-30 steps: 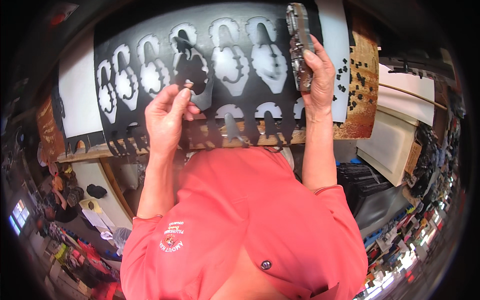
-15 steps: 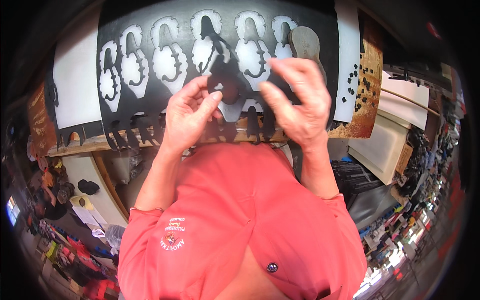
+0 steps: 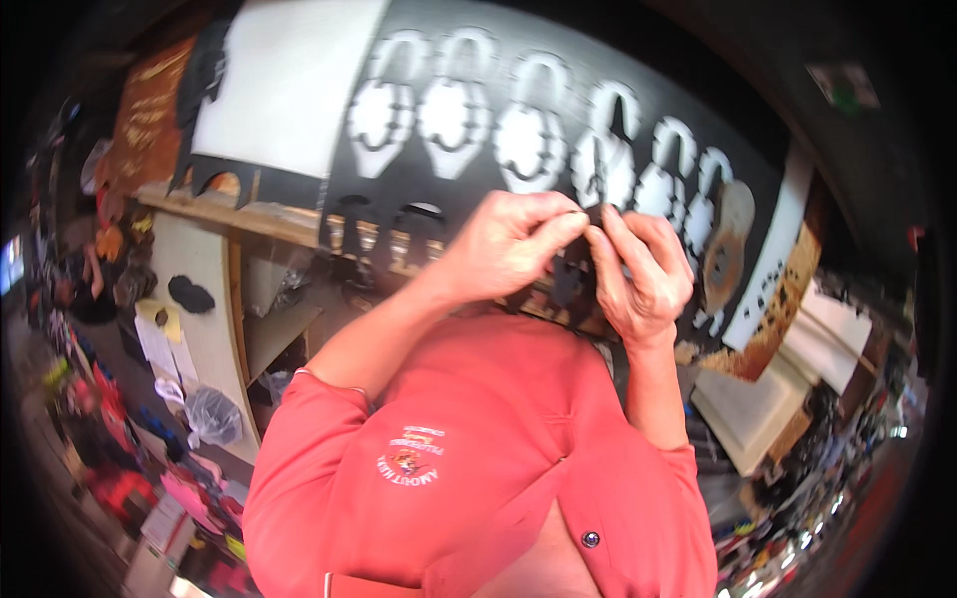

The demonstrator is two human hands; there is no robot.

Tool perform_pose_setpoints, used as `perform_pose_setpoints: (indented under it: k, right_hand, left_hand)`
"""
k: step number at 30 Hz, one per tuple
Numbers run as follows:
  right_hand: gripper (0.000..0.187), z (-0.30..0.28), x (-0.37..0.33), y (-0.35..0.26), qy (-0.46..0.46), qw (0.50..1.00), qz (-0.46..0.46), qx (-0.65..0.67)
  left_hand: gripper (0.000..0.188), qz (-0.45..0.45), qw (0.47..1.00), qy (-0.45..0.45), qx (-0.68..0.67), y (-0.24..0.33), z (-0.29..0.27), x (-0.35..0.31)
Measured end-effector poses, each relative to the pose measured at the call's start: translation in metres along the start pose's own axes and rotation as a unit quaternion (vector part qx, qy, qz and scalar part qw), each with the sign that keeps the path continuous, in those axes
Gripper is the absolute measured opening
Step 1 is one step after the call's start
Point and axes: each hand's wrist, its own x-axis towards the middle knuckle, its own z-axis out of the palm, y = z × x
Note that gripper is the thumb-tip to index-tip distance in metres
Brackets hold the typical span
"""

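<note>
Working with two bare hands over the near side of one black sheet (image 3: 404, 187); pinching one dark piece (image 3: 572, 264) between the fingertips of the left hand (image 3: 513, 244) and the right hand (image 3: 643, 274), bringing both sets of fingertips close together; holding the piece just beyond one red shirt (image 3: 478, 399) — blurring too much there to tell its full outline; curling the other fingers of the left hand inward, bending those of the right hand loosely.

Counting six large cut-outs (image 3: 379, 115) in one row across the sheet, seeing white through all six; finding one sole-shaped, grey-brown block (image 3: 728, 244) at the right end of that row, well apart from the left hand and near, without touching, the right; seeing one white sheet (image 3: 284, 90) to the left of the black one and one white strip (image 3: 766, 279) to its right; noticing several small black scraps (image 3: 782, 287) around that strip and one brown board (image 3: 743, 364) — showing too small to count.

Wearing one dark button (image 3: 591, 539) and one emblem (image 3: 409, 463) on the shirt; seeing one clear plastic bag (image 3: 213, 417) down at the left.
</note>
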Motion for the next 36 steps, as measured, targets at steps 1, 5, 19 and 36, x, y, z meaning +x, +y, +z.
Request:
perform_pose_setpoints:
  k: [1,5,19,36]
  right_hand:
    - [0.029,0.007,0.0,-0.001,-0.008,1.0,-0.019,-0.011]
    - [0.023,0.03,-0.006,0.001,-0.019,0.998,0.051,0.016]
    - [0.016,0.033,-0.04,0.049,0.038,0.935,0.33,0.127]
    - [0.01,-0.032,-0.043,0.057,0.088,0.912,0.335,0.218]
  left_hand:
    - [0.031,-0.05,0.998,0.031,-0.008,-0.001,-0.001,0.0]
    - [0.04,-0.087,0.993,0.069,-0.043,-0.006,-0.009,0.001]
    - [0.034,0.048,0.607,0.557,0.565,0.049,-0.415,0.038]
    - [0.044,0.24,0.846,0.057,0.472,-0.01,-0.052,0.108]
